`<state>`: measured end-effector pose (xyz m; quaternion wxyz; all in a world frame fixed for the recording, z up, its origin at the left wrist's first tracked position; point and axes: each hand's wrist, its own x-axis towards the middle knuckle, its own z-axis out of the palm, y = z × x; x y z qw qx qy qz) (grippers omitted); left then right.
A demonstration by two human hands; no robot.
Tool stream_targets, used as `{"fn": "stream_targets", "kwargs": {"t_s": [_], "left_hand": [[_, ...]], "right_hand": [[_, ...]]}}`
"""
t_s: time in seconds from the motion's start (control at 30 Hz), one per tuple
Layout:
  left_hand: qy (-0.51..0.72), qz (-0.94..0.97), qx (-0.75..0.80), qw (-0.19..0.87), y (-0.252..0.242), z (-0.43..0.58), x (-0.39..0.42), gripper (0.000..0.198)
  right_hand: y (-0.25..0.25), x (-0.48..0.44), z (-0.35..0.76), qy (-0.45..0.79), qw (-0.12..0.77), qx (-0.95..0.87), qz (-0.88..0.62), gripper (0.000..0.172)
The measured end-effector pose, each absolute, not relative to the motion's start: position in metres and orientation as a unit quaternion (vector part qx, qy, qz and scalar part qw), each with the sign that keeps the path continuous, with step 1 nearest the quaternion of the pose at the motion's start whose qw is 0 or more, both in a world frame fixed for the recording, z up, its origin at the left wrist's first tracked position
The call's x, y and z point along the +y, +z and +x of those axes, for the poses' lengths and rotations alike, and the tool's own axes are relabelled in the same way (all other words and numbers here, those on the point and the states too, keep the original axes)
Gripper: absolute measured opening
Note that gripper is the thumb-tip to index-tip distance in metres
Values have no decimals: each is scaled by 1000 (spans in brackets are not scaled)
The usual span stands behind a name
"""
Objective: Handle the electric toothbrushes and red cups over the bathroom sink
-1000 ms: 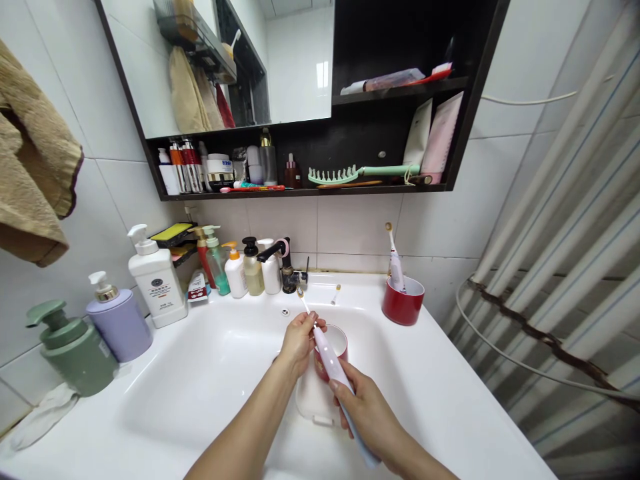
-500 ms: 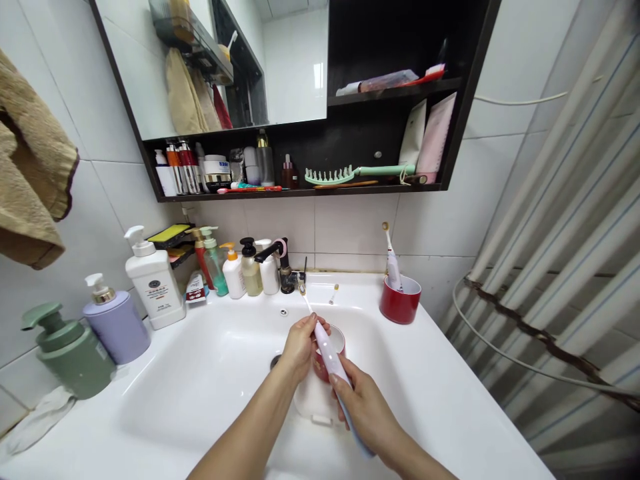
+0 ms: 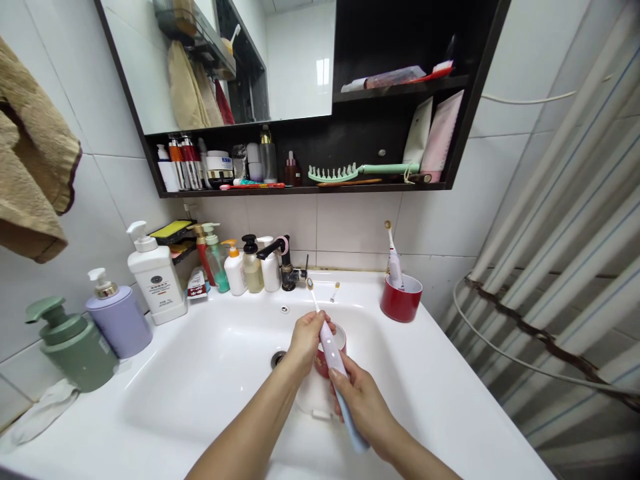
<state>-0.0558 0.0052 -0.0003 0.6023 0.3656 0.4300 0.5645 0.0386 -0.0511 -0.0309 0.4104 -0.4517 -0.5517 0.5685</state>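
Observation:
Over the sink, an electric toothbrush (image 3: 332, 352) with a pale lilac and blue handle slants up toward the tap. My right hand (image 3: 364, 399) is wrapped round the lower handle. At the top of the handle, by the white neck of the brush head (image 3: 311, 287), the fingers of my left hand (image 3: 306, 339) are pinched. Behind both hands a red cup (image 3: 321, 365) stands in the basin, partly hidden, beside a whitish tray-like item (image 3: 314, 404) that is mostly covered. A loose brush head (image 3: 335, 292) lies on the sink's back ledge.
A second red cup (image 3: 401, 300) holding another electric toothbrush (image 3: 395, 261) stands on the right rim. The black tap (image 3: 287, 267) rises behind the basin. Several pump bottles line the left and back, including a green one (image 3: 77, 353). A dark shelf cabinet (image 3: 295, 192) hangs above.
The toothbrush's head end has shifted slightly right, and my left hand has moved right with it. My right hand keeps its hold on the handle. The whole view has shifted a little.

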Motion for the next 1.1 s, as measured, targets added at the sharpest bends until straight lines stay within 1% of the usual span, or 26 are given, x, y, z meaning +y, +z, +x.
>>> {"fn": "stream_targets", "kwargs": {"t_s": [0.07,0.13,0.2,0.27,0.33,0.43,0.53,0.67,0.8,0.97,1.1], "left_hand": [[564,378,424,600,3,-59,6,22],[573,392,419,585,5,-64,7,23],[588,425,431,536,1,-69,9,22],[578,494,459,459,-7,-73,9,18],[527,585,492,372,-18,-76,7,16],[427,692,528,244,-32,-78,2,20],[348,753,536,156,-39,-78,-2,23],[243,811,522,105,-41,-76,0,19],[169,838,512,85,-44,-73,4,16],[146,840,518,75,-40,-70,8,16],[161,852,497,34,-27,-59,21,16]], "right_hand": [[-24,-49,35,573,416,-557,-433,27],[-12,-41,32,524,447,-583,-431,24],[1,-25,30,434,487,-609,-451,23],[9,-3,28,390,507,-613,-464,22],[8,19,28,352,511,-616,-485,22],[-5,40,28,298,490,-623,-532,18],[-23,45,29,254,453,-639,-568,17],[-37,42,31,210,407,-661,-595,23],[-41,44,32,183,372,-681,-604,26],[-39,50,36,169,340,-696,-609,29],[-22,60,49,166,310,-705,-615,31]]}}
